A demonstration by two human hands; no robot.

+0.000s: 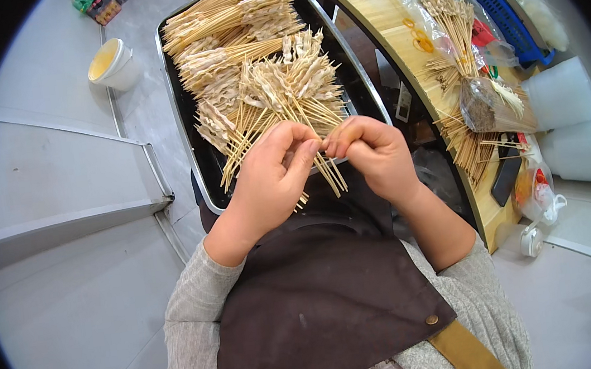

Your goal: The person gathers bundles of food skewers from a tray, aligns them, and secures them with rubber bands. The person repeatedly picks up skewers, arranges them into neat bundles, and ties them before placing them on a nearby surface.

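Note:
Both hands meet over the near edge of a black tray with a metal rim (169,89), piled with bamboo skewers that carry pale, folded food pieces (260,4). My left hand (278,173) pinches thin skewers between thumb and fingertips. Close against its fingertips, my right hand (370,149) has its fingers curled in; whether it grips a skewer I cannot tell. Several bare skewer ends (333,178) stick out below, between the two hands. Their loaded ends (277,86) lie over the pile. More loaded skewers (213,123) lie crosswise at the left.
On the right, a wooden table (379,3) bears a bundle of loaded skewers (455,32), a bag of skewers (487,107), rubber bands (421,41), a dark phone (506,178) and a blue basket (499,12). A white bucket (118,68) stands on the floor, upper left.

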